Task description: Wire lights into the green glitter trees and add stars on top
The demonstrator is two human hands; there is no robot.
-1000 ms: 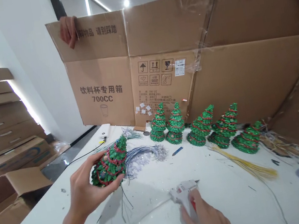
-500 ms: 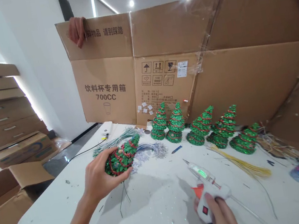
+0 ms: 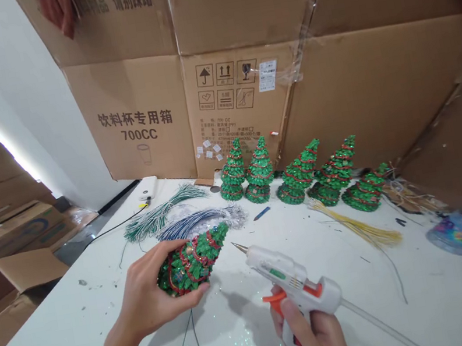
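Lower centre of frame: right hand (image 3: pixel 317 333) wrapped round a glue gun (image 3: pixel 288 275). Left of centre: left hand (image 3: pixel 154 295) grasps a tilted green tree (image 3: pixel 192 259), its tip near the nozzle (image 3: pixel 239 248) but apart; no contact made yet, no glue discernible. Mid-frame: blue wires (image 3: pixel 195 221) lie unheld. Beyond, right of centre: five similar trees (image 3: pixel 258 174) stand; whether complete, cannot be determined.

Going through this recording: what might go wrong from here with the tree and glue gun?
The metal nozzle of the glue gun is near the tip of the tilted tree; if hot, a slip might scorch it or burn the left hand. Only that hand grips the tree, so it might drop. The glue stick juts out behind and might snag.
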